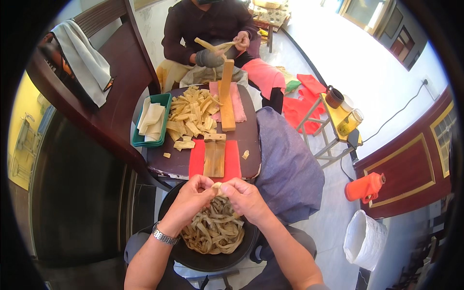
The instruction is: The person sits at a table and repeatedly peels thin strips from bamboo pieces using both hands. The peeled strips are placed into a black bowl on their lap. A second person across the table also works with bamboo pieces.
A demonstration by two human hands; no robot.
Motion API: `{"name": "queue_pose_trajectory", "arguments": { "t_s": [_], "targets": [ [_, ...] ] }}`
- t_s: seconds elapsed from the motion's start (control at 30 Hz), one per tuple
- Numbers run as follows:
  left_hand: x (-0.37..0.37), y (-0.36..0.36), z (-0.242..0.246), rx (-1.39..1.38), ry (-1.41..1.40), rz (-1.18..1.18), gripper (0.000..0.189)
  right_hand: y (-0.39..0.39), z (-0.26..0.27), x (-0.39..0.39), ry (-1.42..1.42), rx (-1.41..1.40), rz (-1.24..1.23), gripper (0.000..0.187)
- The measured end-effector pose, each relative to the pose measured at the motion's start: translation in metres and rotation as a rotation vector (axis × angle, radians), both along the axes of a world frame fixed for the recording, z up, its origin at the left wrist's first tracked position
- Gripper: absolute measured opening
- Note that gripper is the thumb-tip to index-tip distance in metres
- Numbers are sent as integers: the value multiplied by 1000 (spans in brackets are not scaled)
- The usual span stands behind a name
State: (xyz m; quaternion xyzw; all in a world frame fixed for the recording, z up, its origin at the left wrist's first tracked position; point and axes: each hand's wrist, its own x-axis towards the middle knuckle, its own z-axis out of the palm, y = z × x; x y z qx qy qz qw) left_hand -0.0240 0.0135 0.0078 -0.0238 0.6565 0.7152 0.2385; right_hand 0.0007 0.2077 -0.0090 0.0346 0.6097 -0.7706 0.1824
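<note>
Between my left hand [197,197] and my right hand [246,200], the fingertips pinch a small pale strip [217,185] of plant-like material. Much of that strip is hidden by my fingers. Below them sits a black basin [212,266] holding a heap of limp, brownish peeled strips [214,233]. Just beyond my hands, a wooden block [214,159] with a groove down its middle lies on a red cloth [233,159]. Both rest on a dark stool-like seat [250,139]. A pile of cut yellowish pieces [194,112] lies at the seat's far left.
Opposite sits a person [212,29], one hand gloved, holding a long strip by an upright wooden post [227,94]. A green tray [154,119] with folded cloths stands left, beside a wooden chair [119,54]. At right are a small stand [330,123], red thermos [364,186] and white bin [364,239].
</note>
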Motion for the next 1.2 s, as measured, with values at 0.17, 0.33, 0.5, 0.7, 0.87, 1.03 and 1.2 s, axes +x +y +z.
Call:
{"name": "queue_pose_trajectory", "arguments": {
  "t_s": [0.17, 0.33, 0.5, 0.7, 0.87, 1.03, 1.2],
  "targets": [
    [6, 0, -19, -194, 307, -78, 13, -8, 6, 0, -216, -149, -48, 29],
    [11, -1, -2, -46, 181, -148, 21, -19, 2, -2, 179, 299, -80, 38],
    [4, -4, -7, -74, 142, 8, 14, -22, -5, -4, 163, 376, 26, 42],
    [-13, -32, -4, 222, 12, 221, 14, 2, 10, -10, -77, 188, 80, 48],
    [-15, -41, -4, -51, 121, 88, 18, -1, 9, -9, 154, 407, 152, 28],
    [-5, -41, 5, -679, 930, -85, 55, 1, 0, -2, 319, 506, 117, 23],
    [6, -26, -9, -659, 826, -474, 19, -17, 1, 6, 397, 489, 205, 21]
  ]
}}
